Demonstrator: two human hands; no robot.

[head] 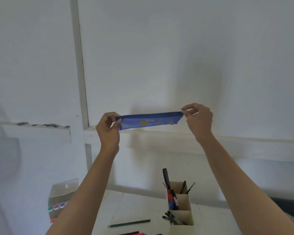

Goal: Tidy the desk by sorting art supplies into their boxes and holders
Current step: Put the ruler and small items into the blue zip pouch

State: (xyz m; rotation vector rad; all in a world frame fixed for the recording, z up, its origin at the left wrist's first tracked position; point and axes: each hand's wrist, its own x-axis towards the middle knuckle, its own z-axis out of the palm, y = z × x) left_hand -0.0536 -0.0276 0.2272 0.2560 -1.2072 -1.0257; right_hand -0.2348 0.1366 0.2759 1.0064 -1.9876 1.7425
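Note:
A flat blue pencil pouch (149, 121) with a yellow print is stretched level in the air in front of the white wall, well above the desk. My left hand (109, 131) pinches its left end between thumb and fingers. My right hand (199, 120) pinches its right end. Below, on the white desk (143, 206), a cardboard holder (183, 204) with three compartments holds pens, markers and brushes. A dark green pencil (130, 223) lies loose on the desk, and red and pink pencils (134, 233) show at the bottom edge.
A clear plastic box (61, 200) with coloured dots on its label stands at the desk's left side. The white wall (176, 56) with wooden battens fills most of the view. A dark object (288, 206) sits at the far right.

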